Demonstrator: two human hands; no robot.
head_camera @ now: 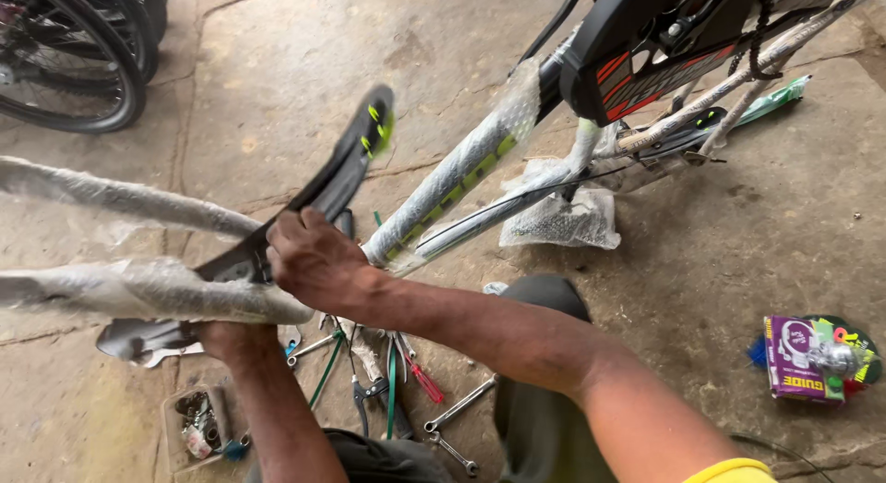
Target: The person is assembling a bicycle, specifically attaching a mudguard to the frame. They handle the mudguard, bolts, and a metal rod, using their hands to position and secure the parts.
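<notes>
Mudguard (343, 174) of black plastic with yellow-green marks near its far tip lies slanted across the middle of the head view, running from the far tip down and left to a wider near end that shows below the fork legs (138, 294). Those two legs, wrapped in cloudy plastic film, come in from the left edge; the mudguard passes between them, and its middle stretch is hidden behind the nearer leg.

Right hand (314, 260) rests knuckles-up on the mudguard where it meets the legs, fingers curled around it in a grip; the fingertips are out of sight on the far side. Left hand (231, 337) comes up from below under the nearer leg. Only its wrist and heel show, so whether it is closed on anything cannot be told.

Bicycle frame (461, 169), also film-wrapped, slants from the hands up to the far right, where a black chain guard (646, 49) with red stripes is cut off by the top edge.

On the concrete floor (277, 68) near the person's knees lie spanners (457, 409) and pliers (369, 395), partly covered by the forearms. A small tray of bits (198, 428) sits near left. A purple box (796, 358) lies at the right. Spoked wheels (65, 59) are cropped at the far left corner.
</notes>
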